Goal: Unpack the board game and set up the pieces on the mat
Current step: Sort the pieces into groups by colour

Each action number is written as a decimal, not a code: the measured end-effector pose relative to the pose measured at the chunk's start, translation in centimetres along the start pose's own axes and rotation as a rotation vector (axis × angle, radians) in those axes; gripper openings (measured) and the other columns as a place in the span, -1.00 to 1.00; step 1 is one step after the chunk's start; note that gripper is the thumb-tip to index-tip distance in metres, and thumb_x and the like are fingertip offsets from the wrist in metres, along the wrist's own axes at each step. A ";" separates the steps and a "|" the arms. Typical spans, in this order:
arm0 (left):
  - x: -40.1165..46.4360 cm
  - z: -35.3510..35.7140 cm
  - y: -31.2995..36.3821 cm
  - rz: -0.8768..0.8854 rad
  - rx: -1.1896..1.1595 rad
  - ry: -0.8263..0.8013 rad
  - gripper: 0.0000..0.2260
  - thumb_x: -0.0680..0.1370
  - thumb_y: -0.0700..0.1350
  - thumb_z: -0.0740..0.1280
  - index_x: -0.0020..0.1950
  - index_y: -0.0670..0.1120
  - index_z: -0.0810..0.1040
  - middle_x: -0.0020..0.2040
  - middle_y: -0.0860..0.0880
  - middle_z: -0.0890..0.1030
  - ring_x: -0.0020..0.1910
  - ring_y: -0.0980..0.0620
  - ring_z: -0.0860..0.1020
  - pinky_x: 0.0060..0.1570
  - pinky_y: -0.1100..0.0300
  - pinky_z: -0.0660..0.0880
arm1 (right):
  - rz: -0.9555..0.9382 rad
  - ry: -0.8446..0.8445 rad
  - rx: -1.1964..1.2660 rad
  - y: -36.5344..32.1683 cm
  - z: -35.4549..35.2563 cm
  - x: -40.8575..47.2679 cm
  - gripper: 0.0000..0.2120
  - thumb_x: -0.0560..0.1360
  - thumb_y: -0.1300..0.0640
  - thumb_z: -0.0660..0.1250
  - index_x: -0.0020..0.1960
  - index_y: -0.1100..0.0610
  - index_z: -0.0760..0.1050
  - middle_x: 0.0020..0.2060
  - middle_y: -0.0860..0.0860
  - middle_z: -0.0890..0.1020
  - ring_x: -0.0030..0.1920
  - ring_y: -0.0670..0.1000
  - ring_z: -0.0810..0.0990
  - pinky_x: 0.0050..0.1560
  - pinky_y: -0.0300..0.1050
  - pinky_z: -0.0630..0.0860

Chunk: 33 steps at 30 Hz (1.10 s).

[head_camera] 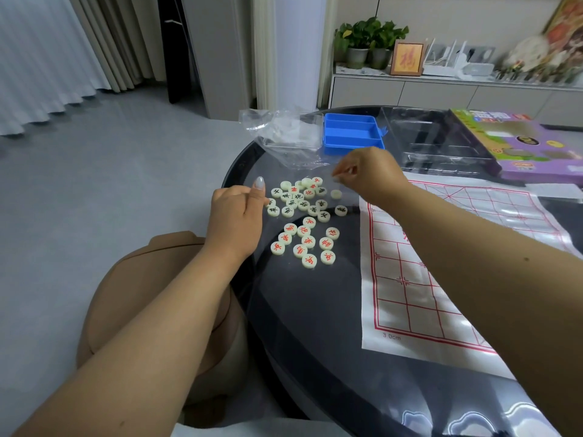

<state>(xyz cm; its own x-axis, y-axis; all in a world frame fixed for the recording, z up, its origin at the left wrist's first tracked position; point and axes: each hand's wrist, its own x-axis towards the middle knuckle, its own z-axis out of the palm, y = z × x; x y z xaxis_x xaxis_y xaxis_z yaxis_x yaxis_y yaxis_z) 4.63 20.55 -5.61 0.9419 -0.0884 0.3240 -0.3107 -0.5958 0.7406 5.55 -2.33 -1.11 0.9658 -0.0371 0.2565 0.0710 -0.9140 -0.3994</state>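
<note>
Left hand (235, 212) sits at the table's (315, 326) left edge, forearm reaching in from lower left, fingers curled under, thumb with a pale painted nail pointing up; grip clenched, can't see anything in it. It's just beside the near-left pieces, contact unclear.

Right hand (367, 171) is raised over the far side of the piece pile, wrist bent, fingertips pinched together; blurred, so can't tell if the grip holds a piece.

Pieces (303, 216): small round cream discs, glossy, red or black characters, lying flat on the dark glassy round table near its left edge. Far cluster mixed, a few stacked; near cluster all red.

Mat (419, 263): thin white sheet, red grid, creased, toward the table's right side, no pieces on it.

Far edge: crumpled clear plastic bag (284, 134), blue plastic box (353, 132) with compartments, clear moulded tray (438, 137), purple game box (517, 140).
</note>
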 end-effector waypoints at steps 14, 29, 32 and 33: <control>0.1 0.0 -0.2 0.003 -0.008 0.005 -0.47 0.64 0.12 -0.03 -0.01 -0.12 0.67 -0.06 0.11 0.51 0.23 0.07 0.35 0.11 0.28 0.19 | 0.080 -0.253 -0.117 -0.3 0.2 0.6 -0.81 0.52 0.12 0.33 0.08 0.16 0.61 -0.04 0.05 0.63 -0.05 0.03 0.57 0.06 -0.05 0.55; 0.2 0.1 -0.2 -0.002 -0.022 0.011 -0.48 0.65 0.10 -0.02 -0.03 -0.11 0.68 -0.08 0.13 0.51 0.23 0.05 0.37 0.11 0.29 0.19 | 0.139 -0.300 0.000 -0.2 0.0 0.5 -0.82 0.45 0.12 0.42 0.06 0.06 0.61 -0.09 -0.04 0.61 -0.07 -0.03 0.57 0.00 -0.13 0.54; 0.2 0.1 -0.3 0.001 -0.029 0.011 -0.48 0.65 0.10 -0.01 -0.04 -0.12 0.68 -0.09 0.13 0.51 0.23 0.04 0.37 0.12 0.29 0.20 | 0.114 -0.328 -0.059 -0.2 0.0 0.6 -0.81 0.44 0.15 0.42 0.05 0.04 0.61 -0.07 -0.04 0.62 -0.03 -0.02 0.57 0.01 -0.13 0.54; 0.2 0.1 -0.3 0.002 -0.028 0.011 -0.48 0.65 0.10 -0.01 -0.04 -0.12 0.69 -0.09 0.12 0.52 0.23 0.04 0.37 0.12 0.28 0.20 | 0.104 -0.323 -0.079 -0.2 0.1 0.6 -0.82 0.44 0.15 0.43 0.04 0.04 0.62 -0.07 -0.04 0.63 -0.03 -0.02 0.57 0.02 -0.12 0.55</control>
<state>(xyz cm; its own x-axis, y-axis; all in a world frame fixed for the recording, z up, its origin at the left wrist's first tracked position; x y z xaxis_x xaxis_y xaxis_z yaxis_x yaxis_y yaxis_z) 4.93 20.61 -5.81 0.9399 -0.0804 0.3319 -0.3161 -0.5727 0.7563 6.16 -2.09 -0.94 0.9968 -0.0134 -0.0789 -0.0392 -0.9410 -0.3361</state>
